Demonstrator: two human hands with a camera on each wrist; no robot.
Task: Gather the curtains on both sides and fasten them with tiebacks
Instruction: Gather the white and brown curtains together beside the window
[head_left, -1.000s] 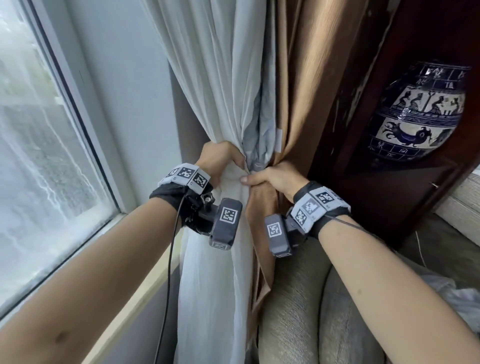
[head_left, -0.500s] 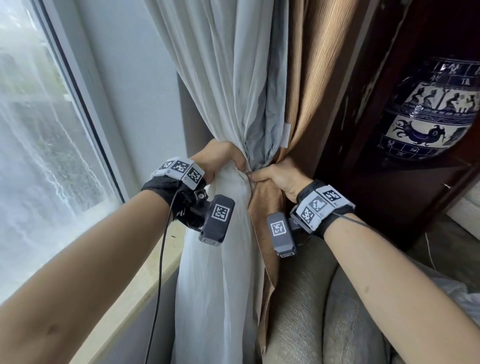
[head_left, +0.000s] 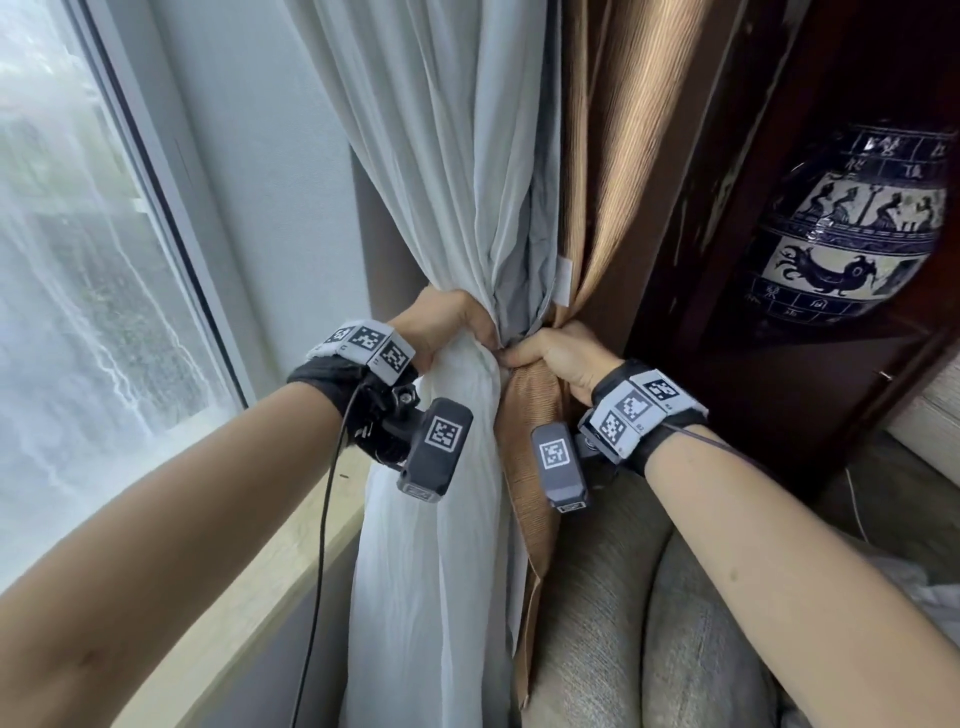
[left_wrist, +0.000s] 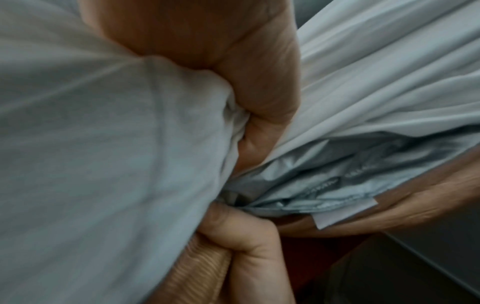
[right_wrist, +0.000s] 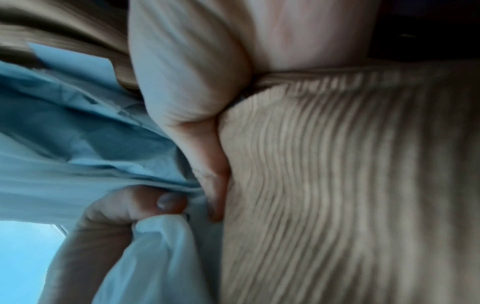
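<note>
The white curtain and the brown curtain hang bunched together beside the window, pinched into a narrow waist where both hands meet. The left hand is clamped round the white curtain at that waist, fingers curled into the folds. The right hand grips the brown curtain just beside it, thumb touching the white cloth; the two hands nearly touch. No tieback can be made out in any view. Compared with a second ago, both hands keep the same grip on the gathered cloth, and the waist looks tighter, with the hands closer together. The view has shifted a little, so the painted vase on the dark wooden shelf sits farther right. A grey cushion lies below the right arm.
</note>
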